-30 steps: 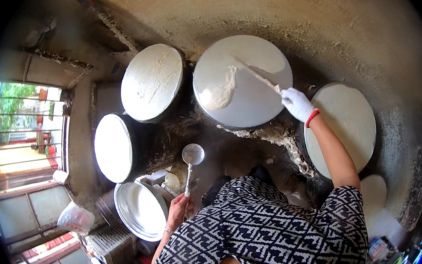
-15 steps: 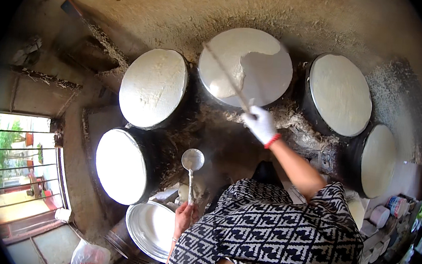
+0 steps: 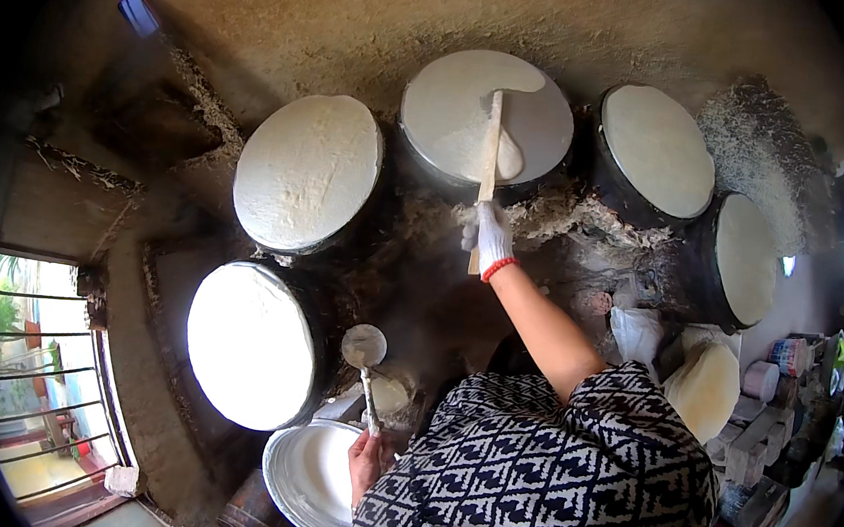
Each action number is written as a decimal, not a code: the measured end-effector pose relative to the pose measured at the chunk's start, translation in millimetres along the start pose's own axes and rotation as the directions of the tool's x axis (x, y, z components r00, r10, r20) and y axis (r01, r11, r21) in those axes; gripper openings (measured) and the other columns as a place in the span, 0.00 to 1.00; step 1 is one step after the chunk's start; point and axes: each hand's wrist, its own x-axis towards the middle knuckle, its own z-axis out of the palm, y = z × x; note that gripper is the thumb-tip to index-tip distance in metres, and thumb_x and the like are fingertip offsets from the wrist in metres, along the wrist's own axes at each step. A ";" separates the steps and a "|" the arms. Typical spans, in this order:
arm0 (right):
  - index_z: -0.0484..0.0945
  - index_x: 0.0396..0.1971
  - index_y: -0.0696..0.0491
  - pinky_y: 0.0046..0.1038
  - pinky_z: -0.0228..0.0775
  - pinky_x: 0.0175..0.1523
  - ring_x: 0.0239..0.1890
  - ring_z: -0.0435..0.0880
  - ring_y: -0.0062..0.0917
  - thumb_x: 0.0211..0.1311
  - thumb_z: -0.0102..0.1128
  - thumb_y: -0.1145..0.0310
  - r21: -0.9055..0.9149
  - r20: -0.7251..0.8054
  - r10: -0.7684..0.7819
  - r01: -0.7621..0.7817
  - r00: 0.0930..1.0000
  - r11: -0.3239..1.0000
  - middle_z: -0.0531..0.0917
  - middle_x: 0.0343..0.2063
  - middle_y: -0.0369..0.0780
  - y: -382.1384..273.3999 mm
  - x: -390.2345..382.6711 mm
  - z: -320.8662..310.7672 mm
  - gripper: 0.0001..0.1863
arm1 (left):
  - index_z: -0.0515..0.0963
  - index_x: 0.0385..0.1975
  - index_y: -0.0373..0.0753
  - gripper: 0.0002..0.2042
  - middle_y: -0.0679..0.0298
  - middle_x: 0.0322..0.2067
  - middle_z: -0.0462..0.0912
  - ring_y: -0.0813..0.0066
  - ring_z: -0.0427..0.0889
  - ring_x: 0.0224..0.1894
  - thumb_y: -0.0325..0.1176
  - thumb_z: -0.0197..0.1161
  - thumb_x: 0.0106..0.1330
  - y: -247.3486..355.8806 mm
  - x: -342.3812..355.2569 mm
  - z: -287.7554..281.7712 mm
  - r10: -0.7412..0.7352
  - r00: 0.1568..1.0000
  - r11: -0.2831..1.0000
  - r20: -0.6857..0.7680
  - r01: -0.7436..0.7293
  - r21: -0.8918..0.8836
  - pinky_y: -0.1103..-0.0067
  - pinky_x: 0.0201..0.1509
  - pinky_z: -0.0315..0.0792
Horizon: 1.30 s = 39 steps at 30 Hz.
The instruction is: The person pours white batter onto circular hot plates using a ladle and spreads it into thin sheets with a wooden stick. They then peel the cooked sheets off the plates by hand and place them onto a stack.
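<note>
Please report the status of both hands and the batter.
Right hand gripping flat spreader. Left hand holding ladle. Batter partly covers griddle. Spreader hides some batter.

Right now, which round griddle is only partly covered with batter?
The far middle griddle, beneath the wooden stick in the right hand: grey surface shows beside its batter, while the other four look pale all over.

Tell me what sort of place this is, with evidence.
Probably a cooking workshop or kitchen: round griddle-like plates stand in an arc, the middle one partly coated with pale, batter-like paste; the left hand holds a ladle near a basin.
</note>
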 end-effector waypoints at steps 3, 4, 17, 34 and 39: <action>0.72 0.35 0.57 0.42 0.69 0.36 0.28 0.77 0.47 0.63 0.53 0.69 -0.652 0.134 -0.660 0.568 0.739 0.503 0.78 0.23 0.50 -3.0 -1.7 11.2 0.07 | 0.77 0.38 0.35 0.08 0.66 0.23 0.76 0.82 0.67 0.18 0.33 0.57 0.70 9.2 1.9 -1.8 -0.016 1.000 1.000 0.013 0.016 0.024 0.83 0.18 0.59; 0.74 0.37 0.57 0.43 0.70 0.35 0.30 0.78 0.49 0.63 0.52 0.70 -0.719 0.273 -0.687 0.617 0.673 0.319 0.78 0.24 0.51 20.0 11.8 1.3 0.07 | 0.77 0.38 0.35 0.08 0.66 0.23 0.76 0.82 0.66 0.18 0.33 0.58 0.70 7.5 1.5 -1.1 -0.031 0.999 0.999 -0.015 0.031 0.019 0.83 0.18 0.58; 0.70 0.57 0.47 0.47 0.72 0.34 0.31 0.80 0.54 0.68 0.50 0.66 -0.884 0.140 -0.391 0.293 0.909 0.365 0.80 0.30 0.56 -63.5 5.2 -56.4 0.18 | 0.74 0.34 0.34 0.08 0.67 0.19 0.71 0.80 0.66 0.17 0.32 0.54 0.71 5.8 -0.9 47.3 -0.009 0.997 0.996 0.078 0.002 0.084 0.82 0.18 0.58; 0.63 0.63 0.34 0.51 0.70 0.31 0.26 0.81 0.50 0.68 0.49 0.61 -0.794 0.607 -0.122 0.598 0.785 -0.105 0.80 0.22 0.53 -128.3 56.7 -161.6 0.24 | 0.76 0.35 0.34 0.09 0.68 0.18 0.71 0.80 0.67 0.17 0.34 0.54 0.72 -49.9 -18.5 175.2 -0.011 0.998 0.998 0.059 0.008 0.065 0.83 0.18 0.60; 0.64 0.64 0.35 0.51 0.71 0.32 0.25 0.81 0.50 0.67 0.49 0.64 -0.842 0.526 -0.206 0.539 0.825 0.009 0.81 0.24 0.54 -173.8 67.8 -186.8 0.25 | 0.76 0.35 0.34 0.09 0.69 0.19 0.71 0.81 0.67 0.18 0.35 0.55 0.71 -65.0 -21.5 206.7 0.016 0.998 0.994 -0.064 -0.009 0.112 0.84 0.18 0.60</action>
